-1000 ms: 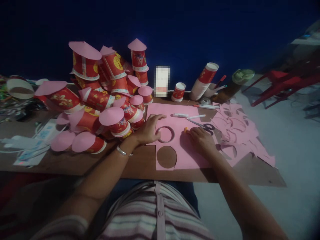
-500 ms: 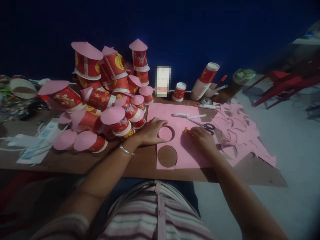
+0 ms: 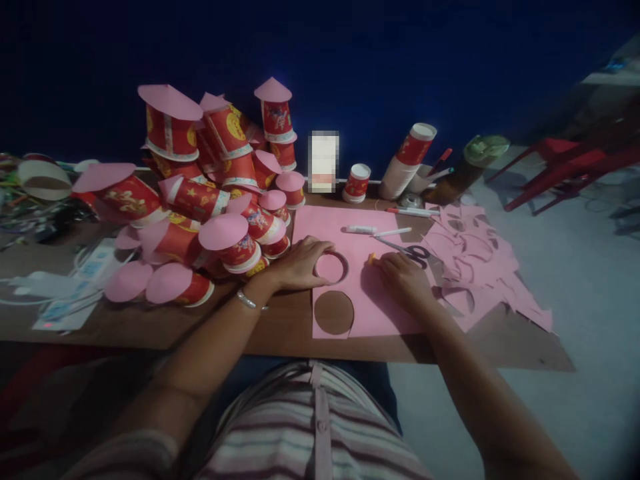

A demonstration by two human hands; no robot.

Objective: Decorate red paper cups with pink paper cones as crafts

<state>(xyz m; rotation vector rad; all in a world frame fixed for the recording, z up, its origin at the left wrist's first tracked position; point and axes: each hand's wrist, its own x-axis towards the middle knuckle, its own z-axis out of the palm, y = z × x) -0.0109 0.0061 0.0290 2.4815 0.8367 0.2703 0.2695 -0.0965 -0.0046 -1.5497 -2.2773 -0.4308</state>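
Note:
My left hand (image 3: 303, 261) curves its thumb and fingers around a ring (image 3: 346, 268) that looks like a tape roll, lying flat on a sheet of pink paper (image 3: 380, 300). Through the ring the pink paper shows. Just nearer to me, a round hole (image 3: 334, 313) in the sheet bares the brown table. My right hand (image 3: 400, 273) rests on the paper to the right of the ring, fingers closed on a small yellow object (image 3: 371, 258); most of it is hidden. Beyond that hand lie scissors (image 3: 415, 255), a white glue stick or marker (image 3: 361, 229) and a white pen (image 3: 393, 233).
Red paper-cup lanterns with pink cone tops (image 3: 230, 233) are heaped at left. Pink paper scraps (image 3: 470, 253) cover the right side. Behind stand a red cup (image 3: 357, 183), stacked cups (image 3: 407, 163) and a jar (image 3: 470, 167). A power strip (image 3: 77, 293) lies far left.
The view has shifted very slightly. Both hands, the ring and the yellow object keep practically the same places on the pink paper.

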